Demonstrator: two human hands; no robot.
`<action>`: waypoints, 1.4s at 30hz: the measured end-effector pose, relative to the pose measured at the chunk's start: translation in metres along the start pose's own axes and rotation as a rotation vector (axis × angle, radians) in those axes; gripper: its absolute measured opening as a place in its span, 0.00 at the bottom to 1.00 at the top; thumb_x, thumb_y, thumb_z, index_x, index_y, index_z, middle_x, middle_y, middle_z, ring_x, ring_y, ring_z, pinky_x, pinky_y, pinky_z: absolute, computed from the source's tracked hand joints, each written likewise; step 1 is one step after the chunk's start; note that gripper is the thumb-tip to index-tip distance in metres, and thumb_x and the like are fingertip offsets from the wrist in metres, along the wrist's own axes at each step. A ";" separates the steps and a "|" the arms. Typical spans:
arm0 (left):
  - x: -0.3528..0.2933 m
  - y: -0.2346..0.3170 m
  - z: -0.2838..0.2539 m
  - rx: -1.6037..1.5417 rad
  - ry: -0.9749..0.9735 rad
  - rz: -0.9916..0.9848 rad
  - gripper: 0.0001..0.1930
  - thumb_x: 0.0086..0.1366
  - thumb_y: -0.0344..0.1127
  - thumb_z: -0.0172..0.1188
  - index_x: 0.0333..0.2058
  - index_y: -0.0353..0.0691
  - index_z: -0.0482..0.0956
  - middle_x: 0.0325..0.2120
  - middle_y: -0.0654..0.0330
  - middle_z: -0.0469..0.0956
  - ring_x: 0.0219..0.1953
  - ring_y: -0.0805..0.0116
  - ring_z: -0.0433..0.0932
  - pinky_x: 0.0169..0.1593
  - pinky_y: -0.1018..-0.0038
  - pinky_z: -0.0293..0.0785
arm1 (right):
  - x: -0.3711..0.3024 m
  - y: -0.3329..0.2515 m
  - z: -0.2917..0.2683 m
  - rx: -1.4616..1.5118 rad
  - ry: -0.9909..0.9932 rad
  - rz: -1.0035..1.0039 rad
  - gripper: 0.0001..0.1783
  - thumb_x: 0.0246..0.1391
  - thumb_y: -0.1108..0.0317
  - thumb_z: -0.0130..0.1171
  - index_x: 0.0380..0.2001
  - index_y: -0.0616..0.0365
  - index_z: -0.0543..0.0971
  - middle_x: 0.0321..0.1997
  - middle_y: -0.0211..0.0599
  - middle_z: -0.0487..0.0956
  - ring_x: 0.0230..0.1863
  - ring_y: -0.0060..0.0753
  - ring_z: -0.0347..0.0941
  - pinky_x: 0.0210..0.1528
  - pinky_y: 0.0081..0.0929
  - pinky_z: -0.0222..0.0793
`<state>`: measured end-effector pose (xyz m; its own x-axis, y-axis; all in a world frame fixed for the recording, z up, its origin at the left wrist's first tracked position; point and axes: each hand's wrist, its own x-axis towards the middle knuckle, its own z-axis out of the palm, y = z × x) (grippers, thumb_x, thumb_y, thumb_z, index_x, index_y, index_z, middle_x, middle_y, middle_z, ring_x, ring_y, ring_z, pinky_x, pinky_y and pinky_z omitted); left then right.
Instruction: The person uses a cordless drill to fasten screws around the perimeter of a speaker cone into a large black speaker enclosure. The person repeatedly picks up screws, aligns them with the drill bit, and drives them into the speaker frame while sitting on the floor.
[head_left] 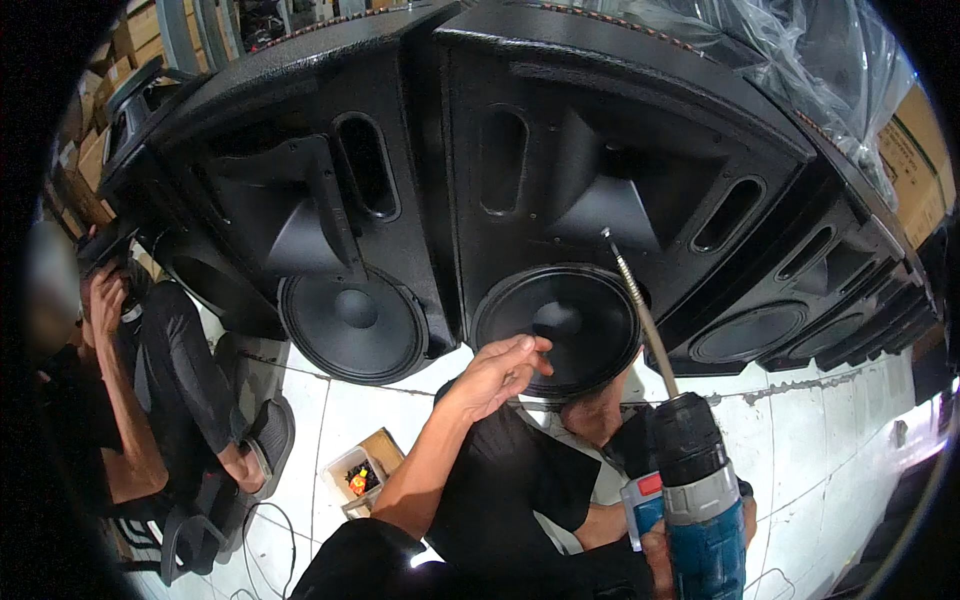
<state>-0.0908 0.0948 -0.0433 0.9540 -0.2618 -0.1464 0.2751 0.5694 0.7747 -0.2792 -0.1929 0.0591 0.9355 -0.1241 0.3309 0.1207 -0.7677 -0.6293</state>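
My right hand [657, 562] grips a blue-and-black cordless drill [695, 480] at the lower right. Its long driver bit [640, 310] slants up and left. The small bright tip overlaps the black speaker cabinet [640, 90] near the horn [610, 205]; I cannot tell whether it touches. My left hand [497, 378] is in front of the round speaker cone [580, 345], fingers curled and thumb close to the index finger. Anything in that pinch is too small to make out. Most of my right hand is hidden behind the drill.
Another speaker cabinet [270, 110] stands left, more speakers [750, 330] right. A small box of dark bits [345, 478] sits on the white tiled floor [310, 420]. A seated person [180, 370] holds a dark tool at left. Clear plastic wrap [800, 60] and cartons [915, 165] lie behind.
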 end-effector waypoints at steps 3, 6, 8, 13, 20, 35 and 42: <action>-0.004 0.019 0.023 0.052 0.003 0.102 0.19 0.73 0.44 0.48 0.47 0.32 0.74 0.30 0.59 0.78 0.17 0.84 0.59 0.23 0.88 0.56 | 0.000 0.011 -0.001 0.092 -0.107 -0.034 0.45 0.42 0.56 0.71 0.57 0.64 0.60 0.46 0.44 0.69 0.46 0.37 0.70 0.51 0.38 0.68; -0.004 0.045 0.047 -0.066 0.007 0.199 0.19 0.72 0.47 0.49 0.45 0.35 0.76 0.28 0.64 0.76 0.16 0.86 0.58 0.21 0.88 0.54 | 0.009 0.013 0.007 0.428 -0.208 -0.044 0.39 0.36 0.63 0.77 0.51 0.61 0.67 0.37 0.41 0.73 0.36 0.36 0.70 0.41 0.36 0.68; -0.003 0.057 0.064 -0.158 -0.110 0.264 0.19 0.72 0.48 0.48 0.43 0.36 0.77 0.26 0.66 0.75 0.15 0.88 0.58 0.16 0.88 0.52 | 0.011 0.015 0.005 0.299 -0.163 -0.151 0.36 0.36 0.63 0.77 0.47 0.61 0.69 0.36 0.40 0.74 0.34 0.35 0.70 0.39 0.34 0.68; -0.006 0.070 0.103 -0.100 -0.039 0.307 0.21 0.71 0.52 0.50 0.38 0.37 0.78 0.23 0.67 0.74 0.12 0.88 0.58 0.13 0.88 0.51 | 0.007 0.017 0.004 0.414 -0.166 -0.026 0.30 0.35 0.63 0.77 0.40 0.59 0.71 0.31 0.35 0.72 0.31 0.35 0.68 0.36 0.34 0.67; -0.005 0.077 0.103 -0.081 -0.066 0.319 0.20 0.71 0.50 0.50 0.38 0.36 0.78 0.22 0.66 0.74 0.12 0.88 0.57 0.13 0.88 0.51 | 0.019 0.011 -0.004 0.378 -0.209 -0.118 0.29 0.35 0.64 0.76 0.39 0.59 0.71 0.31 0.35 0.72 0.31 0.36 0.68 0.37 0.35 0.66; 0.025 0.123 0.058 -0.335 -0.366 0.319 0.21 0.73 0.49 0.43 0.43 0.36 0.75 0.24 0.64 0.73 0.11 0.84 0.61 0.12 0.88 0.58 | 0.015 -0.041 0.044 0.440 -0.137 0.204 0.46 0.47 0.40 0.66 0.61 0.57 0.62 0.44 0.39 0.76 0.44 0.30 0.73 0.49 0.31 0.69; 0.030 0.131 0.059 -0.302 -0.350 0.385 0.22 0.73 0.49 0.46 0.46 0.31 0.74 0.23 0.67 0.74 0.10 0.87 0.58 0.11 0.90 0.52 | 0.004 -0.025 0.061 0.519 -0.154 0.294 0.40 0.53 0.41 0.60 0.60 0.57 0.63 0.47 0.41 0.75 0.47 0.32 0.72 0.51 0.31 0.69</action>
<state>-0.0335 0.1155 0.0897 0.9098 -0.2045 0.3612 -0.0118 0.8571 0.5150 -0.2580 -0.1357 0.0334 0.9867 -0.1621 0.0110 -0.0394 -0.3041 -0.9518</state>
